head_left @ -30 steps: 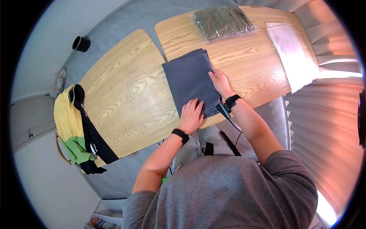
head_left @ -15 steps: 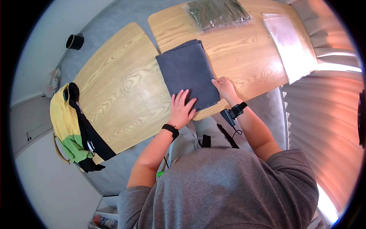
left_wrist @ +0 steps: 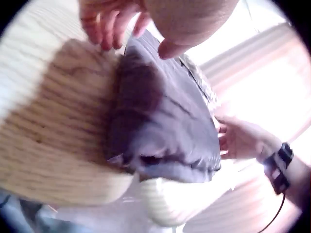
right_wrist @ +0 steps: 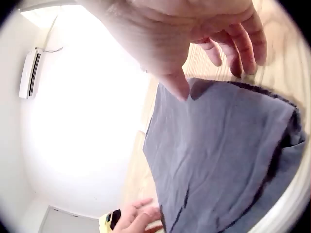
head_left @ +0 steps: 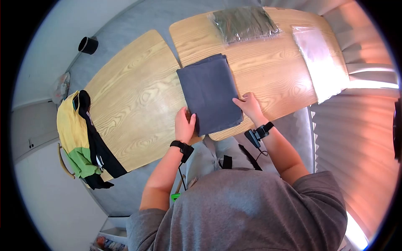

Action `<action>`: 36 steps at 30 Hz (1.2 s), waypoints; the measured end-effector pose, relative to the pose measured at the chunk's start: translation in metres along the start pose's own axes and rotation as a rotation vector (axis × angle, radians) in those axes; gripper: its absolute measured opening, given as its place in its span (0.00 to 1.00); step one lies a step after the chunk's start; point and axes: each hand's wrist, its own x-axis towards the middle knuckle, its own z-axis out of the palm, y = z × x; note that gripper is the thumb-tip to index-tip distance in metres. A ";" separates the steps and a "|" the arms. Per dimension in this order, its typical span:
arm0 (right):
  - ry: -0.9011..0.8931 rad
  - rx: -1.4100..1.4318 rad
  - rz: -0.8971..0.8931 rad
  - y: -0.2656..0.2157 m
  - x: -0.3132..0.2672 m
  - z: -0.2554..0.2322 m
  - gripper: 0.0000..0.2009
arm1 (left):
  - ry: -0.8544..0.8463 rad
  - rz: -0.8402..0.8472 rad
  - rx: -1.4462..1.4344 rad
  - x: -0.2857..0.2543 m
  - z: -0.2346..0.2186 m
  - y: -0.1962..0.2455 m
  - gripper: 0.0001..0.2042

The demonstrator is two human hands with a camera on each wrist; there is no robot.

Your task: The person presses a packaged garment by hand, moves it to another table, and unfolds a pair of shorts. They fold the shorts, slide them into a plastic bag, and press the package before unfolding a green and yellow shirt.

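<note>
A folded dark grey piece of clothing (head_left: 211,94) lies flat in a neat rectangle near the table's front edge. At its lower left edge is my left hand (head_left: 183,126). In the left wrist view that thumb (left_wrist: 172,50) hovers at the cloth's top while the fingers (left_wrist: 114,29) hang loosely beside it. On the opposite edge sits my right hand (head_left: 251,108), its thumb (right_wrist: 177,86) at the upper face and its relaxed fingers (right_wrist: 243,46) spread past the side over the wood. Layered folds show along the near end in both wrist views.
The wooden table (head_left: 134,100) has a gap between its two tops. Behind lie a plastic-bagged olive garment (head_left: 247,24) and a white plastic packet (head_left: 320,62). Yellow, green and black clothes (head_left: 79,129) drape over the left end. A black bin (head_left: 88,45) stands on the floor.
My left hand has left the cloth's top, where it lay with spread fingers, and moved to the left edge. My right hand has slid down the right edge toward me.
</note>
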 end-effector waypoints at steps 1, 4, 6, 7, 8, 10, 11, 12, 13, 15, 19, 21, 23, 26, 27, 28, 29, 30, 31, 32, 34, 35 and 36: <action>0.015 0.021 0.052 -0.006 0.006 0.004 0.32 | -0.079 -0.315 -0.203 0.004 0.004 -0.004 0.17; -0.036 0.013 0.095 -0.017 0.018 0.012 0.31 | -0.085 -0.362 -0.192 0.011 0.008 0.001 0.22; -0.130 0.035 0.067 -0.013 0.023 0.022 0.27 | -0.148 -0.377 -0.174 0.016 0.011 0.001 0.25; -0.130 0.032 0.060 -0.015 0.020 0.022 0.27 | -0.141 -0.377 -0.177 0.017 0.018 -0.010 0.25; -0.133 0.042 0.071 -0.017 0.016 0.023 0.27 | -0.184 -0.425 -0.320 0.018 0.025 -0.023 0.24; -0.138 0.047 0.079 -0.018 0.013 0.025 0.27 | -0.224 -0.473 -0.468 0.018 0.026 -0.026 0.23; -0.084 0.007 0.024 -0.016 0.012 0.028 0.27 | -0.220 -0.478 -0.532 0.017 0.027 -0.028 0.22; -0.030 -0.034 -0.028 -0.013 0.011 0.031 0.27 | -0.217 -0.484 -0.595 0.015 0.025 -0.024 0.22; -0.034 -0.039 -0.026 -0.009 0.011 0.032 0.27 | -0.218 -0.490 -0.598 0.012 0.022 -0.020 0.22; -0.027 0.221 -0.010 -0.001 0.010 0.034 0.26 | -0.297 -0.574 -0.659 0.009 0.013 -0.012 0.22; -0.257 0.542 0.119 0.000 -0.009 0.007 0.22 | -0.450 -0.740 -0.753 0.006 -0.002 -0.005 0.24; -0.584 0.691 0.195 0.014 -0.005 0.005 0.20 | -0.499 -0.703 -0.866 0.005 -0.003 -0.007 0.24; -0.515 0.881 0.239 0.018 -0.008 0.004 0.19 | -0.505 -0.781 -0.910 0.004 -0.005 -0.003 0.22; -0.279 0.827 0.061 0.044 -0.009 0.008 0.19 | -0.502 -0.897 -1.013 0.005 -0.010 0.004 0.19; -0.119 0.573 -0.153 0.045 -0.012 0.007 0.19 | -0.491 -0.933 -1.076 0.005 -0.010 0.004 0.18; 0.020 0.336 -0.350 0.045 -0.018 0.008 0.24 | -0.493 -0.935 -1.074 0.005 -0.009 0.001 0.18; 0.021 0.337 -0.348 0.046 -0.023 0.006 0.24 | -0.517 -0.912 -1.188 0.006 -0.006 -0.003 0.16; 0.072 0.025 -0.614 0.035 -0.032 -0.002 0.26 | -0.540 -0.887 -1.303 0.006 -0.004 -0.005 0.14; 0.119 -0.294 -0.867 0.025 -0.043 -0.007 0.28 | -0.540 -0.893 -1.301 0.007 -0.005 0.000 0.14; 0.071 -0.202 -0.951 0.016 -0.057 -0.005 0.30 | -0.516 -0.929 -1.360 0.008 -0.006 0.006 0.12; 0.038 -0.232 -0.963 -0.003 -0.082 0.008 0.30 | -0.495 -0.966 -1.417 0.007 -0.005 0.009 0.11; 0.009 -0.264 -0.981 -0.011 -0.087 0.015 0.30 | -0.493 -0.978 -1.443 0.008 -0.003 0.008 0.10; 0.010 -0.268 -0.980 -0.017 -0.087 0.026 0.30 | -0.488 -0.990 -1.472 0.008 -0.001 0.007 0.10</action>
